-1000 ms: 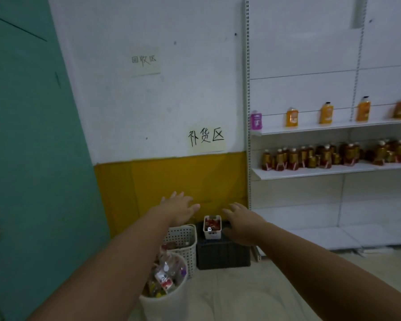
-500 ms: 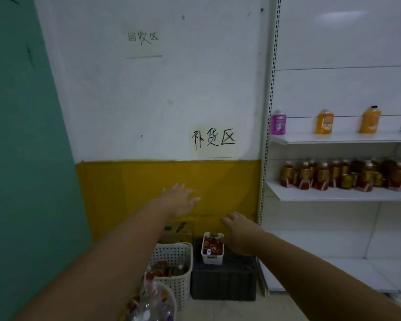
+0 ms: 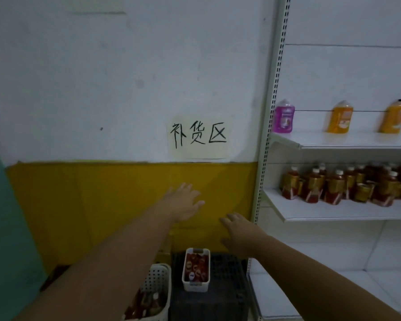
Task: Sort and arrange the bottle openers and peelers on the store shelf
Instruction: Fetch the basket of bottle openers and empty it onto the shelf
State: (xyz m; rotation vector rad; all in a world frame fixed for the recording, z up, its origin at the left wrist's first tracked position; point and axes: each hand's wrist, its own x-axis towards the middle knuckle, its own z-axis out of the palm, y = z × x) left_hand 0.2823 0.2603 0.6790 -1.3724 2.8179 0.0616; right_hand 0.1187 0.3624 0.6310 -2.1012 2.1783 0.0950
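Two colours band the wall (image 3: 102,89) beyond the left hand (image 3: 184,202) and right hand (image 3: 239,232), white over yellow, and the white store shelf (image 3: 333,210) stands just right of the right hand, with brown bottles (image 3: 333,187) up and to its right. Below the hands sit a dark crate (image 3: 227,288), a perforated white basket (image 3: 158,276) under the left forearm, and a small white basket (image 3: 195,288) of red items (image 3: 196,262) on the crate; whether these are bottle openers or peelers I cannot tell. Both hands are empty, fingers spread and relaxed
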